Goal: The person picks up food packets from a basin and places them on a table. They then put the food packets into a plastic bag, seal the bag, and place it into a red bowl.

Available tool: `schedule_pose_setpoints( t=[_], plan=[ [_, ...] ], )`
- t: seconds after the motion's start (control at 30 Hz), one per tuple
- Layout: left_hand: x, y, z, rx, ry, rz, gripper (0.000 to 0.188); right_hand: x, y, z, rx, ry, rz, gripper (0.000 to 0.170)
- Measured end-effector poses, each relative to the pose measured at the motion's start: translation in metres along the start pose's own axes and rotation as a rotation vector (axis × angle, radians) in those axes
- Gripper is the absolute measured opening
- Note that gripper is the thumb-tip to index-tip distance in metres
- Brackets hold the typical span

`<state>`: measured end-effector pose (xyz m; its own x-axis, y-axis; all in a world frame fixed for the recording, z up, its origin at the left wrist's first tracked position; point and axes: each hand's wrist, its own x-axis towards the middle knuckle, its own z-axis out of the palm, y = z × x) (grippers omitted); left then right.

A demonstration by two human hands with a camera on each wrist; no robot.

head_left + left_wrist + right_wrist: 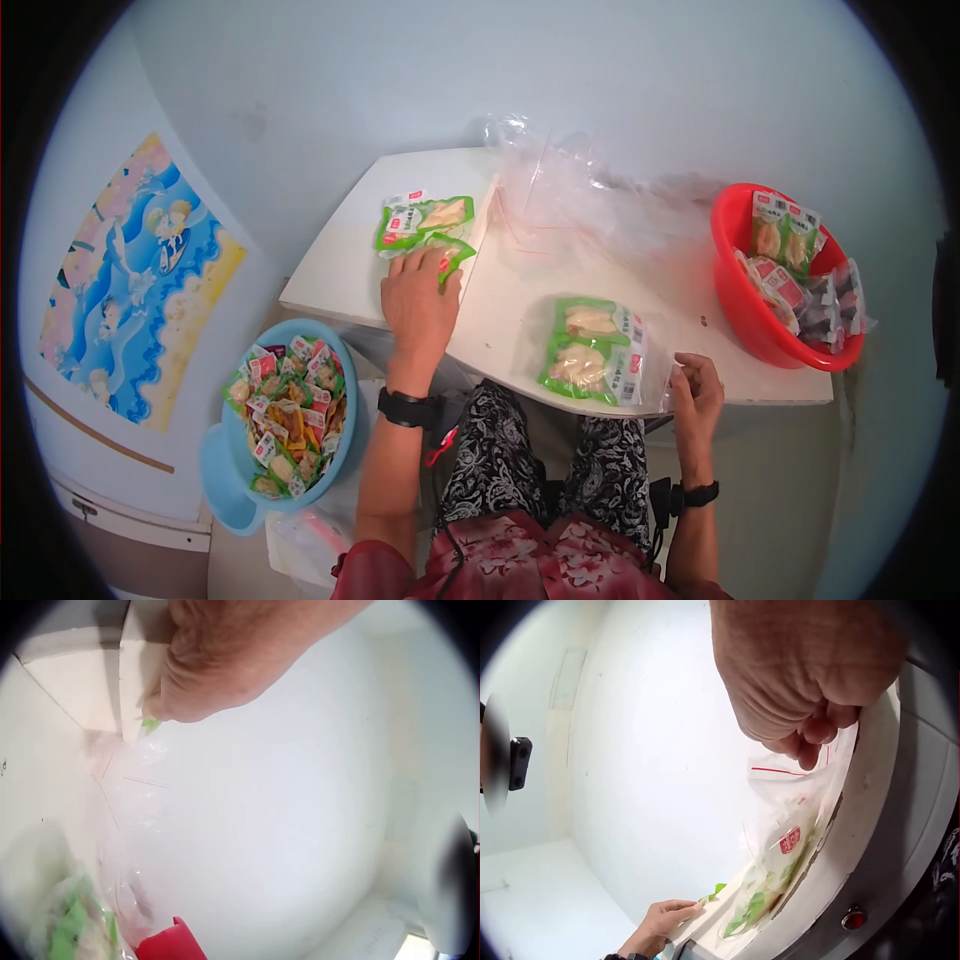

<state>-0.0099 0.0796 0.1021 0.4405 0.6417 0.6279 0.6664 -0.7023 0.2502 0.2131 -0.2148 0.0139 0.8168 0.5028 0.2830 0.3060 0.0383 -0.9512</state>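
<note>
At the table's left part, my left hand point(420, 305) pinches a green-edged food packet point(455, 252) between thumb and fingers. Its fingertips cover part of that packet. Just beyond it lies another green packet point(447, 214) with pale pieces showing inside. My right hand point(698, 400), at the table's front edge, holds the open end of a clear zip bag point(655, 372) with curled fingers. Inside the bag, green packets point(583, 365) lie side by side. The right wrist view shows the bag's red zip line point(776, 771) close below the fingers.
A red basin point(738, 305) with several packets stands at the table's right end. Clear plastic bags point(560, 190) are heaped along the wall. Below the table at left, a blue basin point(345, 410) is filled with mixed packets. The white table point(500, 340) has a curved front edge.
</note>
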Motion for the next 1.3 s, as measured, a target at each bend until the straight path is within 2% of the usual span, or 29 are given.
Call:
schedule_pose_setpoints(
  t=[0.03,0.13,0.37,0.47,0.6,0.7,0.73,0.8,0.83,0.87,0.93,0.97,1.03,1.07,1.13,1.17,1.27,1.3],
  plan=[
    [0.0,0.0,-0.001,-0.013,0.006,-0.006,0.034,0.0,0.002,0.0,0.008,0.013,-0.002,0.015],
    [-0.011,-0.008,-0.001,-0.072,0.17,0.112,0.026,-0.001,0.005,-0.004,0.049,0.042,0.006,0.014],
    [-0.033,-0.04,-0.022,-0.172,0.441,-0.032,0.017,-0.012,-0.007,-0.012,0.212,0.137,0.064,0.011],
    [-0.039,-0.03,-0.055,-0.396,0.441,-0.021,0.017,-0.015,0.0,-0.017,0.348,0.265,0.038,0.011],
    [-0.046,0.006,-0.088,-0.806,0.243,0.139,0.017,-0.021,-0.02,-0.025,0.393,0.324,0.001,0.011],
    [-0.056,0.044,-0.088,-1.047,0.042,0.259,0.017,-0.024,-0.045,-0.024,0.268,0.001,0.011,0.027],
    [-0.059,0.058,-0.085,-1.12,-0.047,0.312,0.016,-0.026,-0.055,-0.022,0.27,-0.129,0.089,0.038],
    [-0.064,0.083,-0.079,-1.263,-0.222,0.419,0.014,-0.027,-0.062,-0.016,0.5,-0.453,0.191,0.055],
    [-0.066,0.092,-0.075,-1.294,-0.296,0.454,0.013,-0.029,-0.06,-0.014,0.497,-0.557,0.277,0.058],
    [-0.067,0.1,-0.071,-1.318,-0.366,0.488,0.013,-0.031,-0.066,-0.009,0.478,-0.565,0.367,0.055],
    [-0.071,0.111,-0.064,-1.351,-0.473,0.52,0.013,-0.037,-0.083,-0.017,0.657,-0.677,0.396,0.044],
    [-0.075,0.113,-0.057,-1.362,-0.511,0.518,0.014,-0.036,-0.079,-0.022,0.654,-0.728,0.45,0.038],
    [-0.078,0.119,-0.048,-1.349,-0.57,0.532,0.02,-0.041,-0.065,-0.031,0.544,-0.735,0.425,0.038],
    [-0.08,0.122,-0.042,-1.289,-0.514,0.541,0.021,-0.044,-0.059,-0.035,0.49,-0.739,0.414,0.039],
    [-0.085,0.129,-0.028,-1.172,-0.407,0.555,0.023,-0.045,-0.047,-0.047,0.409,-0.554,0.322,0.034],
    [-0.088,0.133,-0.021,-1.08,-0.324,0.465,0.024,-0.045,-0.039,-0.057,0.401,-0.456,0.313,0.032],
    [-0.099,0.147,-0.005,-0.917,-0.315,0.168,0.018,-0.038,-0.032,-0.085,0.499,-0.133,0.31,0.026],
    [-0.1,0.151,0.006,-0.813,-0.239,0.244,0.02,-0.035,-0.033,-0.092,0.551,-0.019,0.312,0.024]
  ],
)
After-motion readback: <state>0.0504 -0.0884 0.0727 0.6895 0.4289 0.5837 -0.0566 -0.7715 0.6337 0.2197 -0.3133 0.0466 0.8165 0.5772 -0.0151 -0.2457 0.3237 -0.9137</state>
